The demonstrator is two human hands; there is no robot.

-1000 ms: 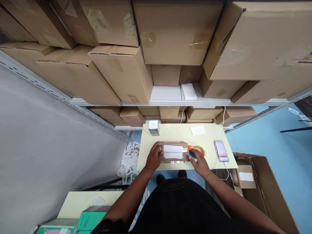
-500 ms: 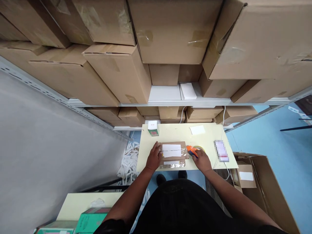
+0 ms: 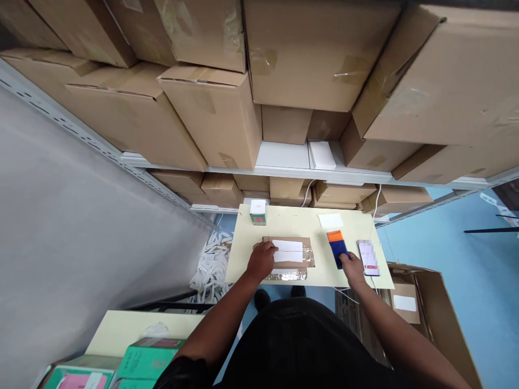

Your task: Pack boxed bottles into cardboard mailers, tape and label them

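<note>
A small flat cardboard box [image 3: 284, 265] lies on the pale yellow table, with clear tape over its right end and a white label [image 3: 288, 252] on top. My left hand [image 3: 261, 260] is closed over the box's left end, its fingertips on the label's left edge. To the right of the box, my right hand [image 3: 352, 267] grips an orange and dark-blue tape dispenser [image 3: 337, 249] by its lower end. The dispenser is apart from the box; my fingers partly cover it.
A small green and white box [image 3: 258, 212] stands on the table [image 3: 292, 216] at the back left. White paper [image 3: 330, 220] and a phone [image 3: 368, 257] lie on the right. Shelves with cartons [image 3: 211, 116] rise behind. An open carton [image 3: 440, 308] stands right of the table.
My right hand has drawn the tape dispenser away from the box to the right and turned it. My left hand has shifted right, from the box's left edge onto the label.
</note>
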